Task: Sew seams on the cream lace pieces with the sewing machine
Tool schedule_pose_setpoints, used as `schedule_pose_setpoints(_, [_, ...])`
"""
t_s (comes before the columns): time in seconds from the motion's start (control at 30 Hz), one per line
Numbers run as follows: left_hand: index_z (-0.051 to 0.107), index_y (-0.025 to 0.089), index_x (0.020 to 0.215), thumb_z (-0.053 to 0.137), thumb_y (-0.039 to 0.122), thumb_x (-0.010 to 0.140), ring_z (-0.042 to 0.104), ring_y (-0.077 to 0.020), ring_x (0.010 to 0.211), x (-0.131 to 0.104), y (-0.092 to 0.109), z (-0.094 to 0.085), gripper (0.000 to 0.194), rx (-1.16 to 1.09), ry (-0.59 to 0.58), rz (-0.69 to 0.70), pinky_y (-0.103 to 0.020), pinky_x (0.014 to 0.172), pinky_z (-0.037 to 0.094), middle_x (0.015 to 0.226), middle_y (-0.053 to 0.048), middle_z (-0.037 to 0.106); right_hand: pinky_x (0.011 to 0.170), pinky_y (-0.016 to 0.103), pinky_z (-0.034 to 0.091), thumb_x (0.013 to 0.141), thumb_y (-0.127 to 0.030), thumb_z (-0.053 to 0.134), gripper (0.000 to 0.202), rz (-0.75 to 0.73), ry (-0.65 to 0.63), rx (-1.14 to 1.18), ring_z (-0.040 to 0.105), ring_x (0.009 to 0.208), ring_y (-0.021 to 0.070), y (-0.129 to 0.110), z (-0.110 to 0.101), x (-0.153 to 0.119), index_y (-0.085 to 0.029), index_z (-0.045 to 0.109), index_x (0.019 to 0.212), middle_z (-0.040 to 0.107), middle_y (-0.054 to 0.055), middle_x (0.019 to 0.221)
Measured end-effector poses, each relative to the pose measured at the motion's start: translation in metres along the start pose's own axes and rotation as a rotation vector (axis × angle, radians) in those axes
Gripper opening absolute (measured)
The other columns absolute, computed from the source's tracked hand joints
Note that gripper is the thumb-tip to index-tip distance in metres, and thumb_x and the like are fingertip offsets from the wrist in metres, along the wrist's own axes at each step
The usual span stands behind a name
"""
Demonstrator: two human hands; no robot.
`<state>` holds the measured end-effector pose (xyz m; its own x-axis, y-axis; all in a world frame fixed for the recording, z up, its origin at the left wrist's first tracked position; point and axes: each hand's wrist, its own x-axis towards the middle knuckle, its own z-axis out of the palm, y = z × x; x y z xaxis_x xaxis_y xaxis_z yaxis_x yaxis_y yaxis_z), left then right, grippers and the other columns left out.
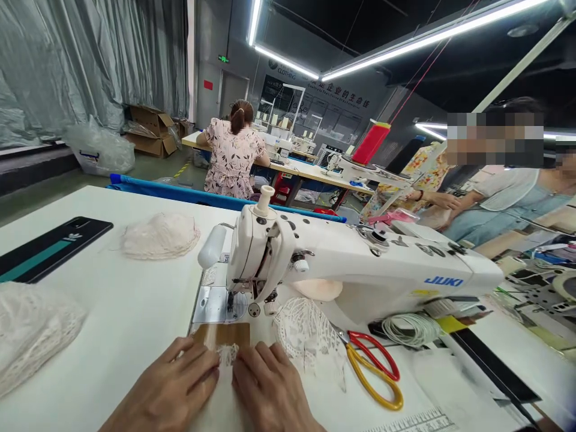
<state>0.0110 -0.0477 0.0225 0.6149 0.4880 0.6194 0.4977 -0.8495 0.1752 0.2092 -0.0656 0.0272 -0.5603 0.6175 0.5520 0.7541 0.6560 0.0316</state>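
Just in front of the white sewing machine [333,252], a small piece of white lace [227,354] shows between my two hands. My left hand [173,384] has its fingers curled and closed on the lace's left side. On the other side my right hand [270,387] is closed with bent fingers on its right edge. Both thumbs are mostly hidden. A brown patch [234,333] lies on the table past my fingertips, before the needle plate [216,305]. Beside my right hand rest a crumpled white lace piece [303,330] and scissors [375,369] with red and yellow handles.
Stacked pale lace pieces [159,236] lie at the back left, with a larger lace pile [33,330] nearer. A dark case with a green stripe [54,246] is behind that. Coiled cord [411,330] sits under the machine arm. Other people work beyond the table.
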Motion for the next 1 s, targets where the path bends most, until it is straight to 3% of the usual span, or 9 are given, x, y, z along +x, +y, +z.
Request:
schedule_pose_setpoints(0.1, [0.063, 0.020, 0.091, 0.033, 0.007, 0.093, 0.058, -0.0177, 0.078, 0.003, -0.004, 0.002, 0.033, 0.078, 0.064, 0.026, -0.033, 0.088, 0.035, 0.086, -0.003, 0.066, 0.054, 0.033, 0.032, 0.091, -0.009, 0.037, 0.026, -0.034, 0.009, -0.007, 0.047, 0.062, 0.0181, 0.003, 0.005, 0.006, -0.015, 0.059, 0.077, 0.059, 0.007, 0.076])
schedule_pose_setpoints(0.23, [0.060, 0.019, 0.089, 0.034, -0.003, 0.088, 0.058, -0.0179, 0.080, 0.020, -0.020, 0.007, 0.034, 0.107, 0.021, 0.033, -0.034, 0.084, 0.036, 0.088, -0.003, 0.065, 0.061, 0.034, 0.040, 0.089, -0.003, 0.038, 0.026, -0.031, -0.042, -0.027, 0.053, 0.066, 0.0186, 0.021, 0.009, 0.025, -0.014, 0.059, 0.080, 0.063, 0.008, 0.082])
schedule_pose_setpoints(0.43, [0.054, 0.020, 0.084, 0.032, 0.002, 0.092, 0.055, -0.0154, 0.077, 0.049, -0.051, 0.011, 0.030, -0.034, -0.080, -0.148, -0.032, 0.082, 0.039, 0.086, 0.000, 0.060, 0.088, 0.040, 0.047, 0.086, -0.001, 0.044, 0.035, -0.068, 0.064, -0.144, 0.060, 0.097, 0.0239, 0.060, 0.023, 0.032, -0.014, 0.059, 0.115, 0.067, 0.012, 0.098])
schedule_pose_setpoints(0.53, [0.052, 0.020, 0.079, 0.036, 0.008, 0.094, 0.053, -0.0152, 0.074, 0.051, -0.058, 0.009, 0.024, -0.066, -0.120, -0.164, -0.035, 0.090, 0.037, 0.080, 0.002, 0.058, 0.093, 0.040, 0.046, 0.087, -0.010, 0.052, 0.029, -0.012, 0.062, -0.124, 0.060, 0.098, 0.0239, 0.067, 0.024, 0.026, -0.016, 0.060, 0.115, 0.068, 0.010, 0.094])
schedule_pose_setpoints(0.63, [0.055, 0.022, 0.091, 0.038, 0.008, 0.094, 0.057, -0.0150, 0.086, 0.040, -0.053, 0.006, 0.022, -0.049, -0.095, -0.108, -0.035, 0.097, 0.030, 0.095, 0.001, 0.062, 0.099, 0.047, 0.041, 0.089, -0.032, 0.060, 0.032, 0.039, -0.061, -0.057, 0.060, 0.098, 0.0259, 0.060, 0.013, 0.023, -0.020, 0.058, 0.118, 0.068, 0.010, 0.097])
schedule_pose_setpoints(0.7, [0.056, 0.023, 0.098, 0.039, 0.012, 0.096, 0.057, -0.0148, 0.093, 0.028, -0.044, 0.005, 0.020, -0.083, -0.101, -0.065, -0.034, 0.099, 0.026, 0.100, 0.001, 0.062, 0.101, 0.051, 0.037, 0.088, -0.053, 0.055, 0.046, 0.001, -0.146, 0.038, 0.058, 0.103, 0.0276, 0.049, 0.005, 0.021, -0.018, 0.056, 0.119, 0.067, 0.012, 0.108])
schedule_pose_setpoints(0.77, [0.057, 0.022, 0.091, 0.043, 0.022, 0.096, 0.058, -0.0153, 0.090, 0.017, -0.034, 0.005, 0.015, -0.133, -0.133, -0.045, -0.034, 0.097, 0.027, 0.094, 0.000, 0.062, 0.101, 0.048, 0.036, 0.091, -0.061, 0.041, 0.054, -0.072, -0.102, 0.144, 0.058, 0.105, 0.0257, 0.038, 0.000, 0.018, -0.014, 0.056, 0.115, 0.066, 0.013, 0.114])
schedule_pose_setpoints(0.87, [0.057, 0.020, 0.080, 0.044, 0.030, 0.097, 0.059, -0.0162, 0.086, 0.008, -0.025, 0.006, 0.023, -0.069, -0.091, 0.000, -0.035, 0.095, 0.029, 0.087, 0.000, 0.062, 0.091, 0.039, 0.041, 0.099, -0.050, 0.031, 0.048, -0.088, 0.062, 0.216, 0.060, 0.099, 0.0210, 0.027, 0.003, 0.014, -0.011, 0.059, 0.104, 0.069, 0.011, 0.104])
schedule_pose_setpoints(1.0, [0.064, 0.018, 0.088, 0.027, 0.010, 0.099, 0.060, -0.0150, 0.083, 0.009, -0.024, 0.009, 0.039, 0.062, 0.008, 0.064, -0.035, 0.089, 0.033, 0.085, -0.001, 0.065, 0.076, 0.032, 0.043, 0.097, -0.019, 0.042, 0.023, -0.107, 0.134, 0.170, 0.062, 0.082, 0.0170, 0.022, 0.007, 0.017, -0.010, 0.061, 0.087, 0.069, 0.008, 0.084])
